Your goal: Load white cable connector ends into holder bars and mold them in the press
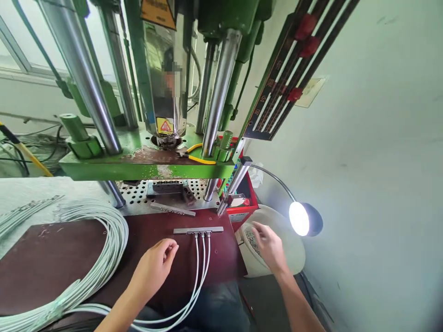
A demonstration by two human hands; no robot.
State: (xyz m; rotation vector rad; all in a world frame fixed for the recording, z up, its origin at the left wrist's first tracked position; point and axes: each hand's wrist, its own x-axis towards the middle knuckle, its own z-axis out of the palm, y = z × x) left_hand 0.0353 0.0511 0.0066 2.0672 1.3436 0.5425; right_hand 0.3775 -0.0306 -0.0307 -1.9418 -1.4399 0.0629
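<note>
My left hand [155, 267] rests on the dark red worktable [62, 258], fingers curled loosely, holding nothing, just left of three white cables [200, 267]. Those cables plug into a flat metal bar [198, 229] lying on the table. My right hand [268, 246] hovers off the table's right edge, fingers spread, above a white bucket [294, 251] with small parts inside. A second metal bar [172, 209] lies at an angle near the press base.
A green vertical press [145, 163] with steel columns [216, 92] stands behind the table, over a perforated plate [138, 193]. A large coil of white cables [104, 258] lies at left. A lit gooseneck lamp [300, 218] shines at right, by the wall.
</note>
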